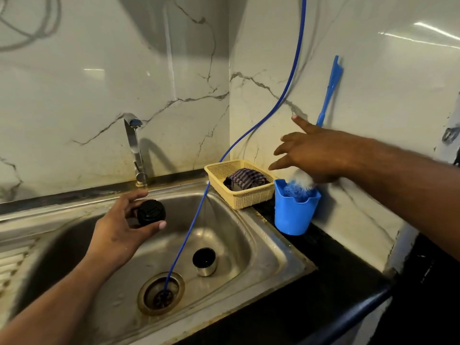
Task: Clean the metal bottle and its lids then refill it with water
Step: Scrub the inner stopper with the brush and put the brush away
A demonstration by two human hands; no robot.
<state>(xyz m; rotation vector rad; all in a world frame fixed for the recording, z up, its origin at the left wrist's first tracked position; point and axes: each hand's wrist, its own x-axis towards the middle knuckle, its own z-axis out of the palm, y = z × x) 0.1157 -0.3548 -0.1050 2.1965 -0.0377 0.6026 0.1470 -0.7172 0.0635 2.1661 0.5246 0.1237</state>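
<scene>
Looking early: left hand [119, 227] gripping black lid [151, 212] over sink [236, 220], right hand [316, 155] hovering fingers-apart by bottle brush [329, 90]; steel cap [205, 263] sitting in basin; scrubbing, refill likely pending.

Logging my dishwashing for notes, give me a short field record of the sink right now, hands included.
Left hand: holds black lid over the sink
Right hand: open, fingers spread, over the bottle brush in the blue cup
Steel cap: in the sink, open side up, beside the drain
Blue tube: runs into the drain
Basket: striped cloth inside
Tap: no water seen
</scene>
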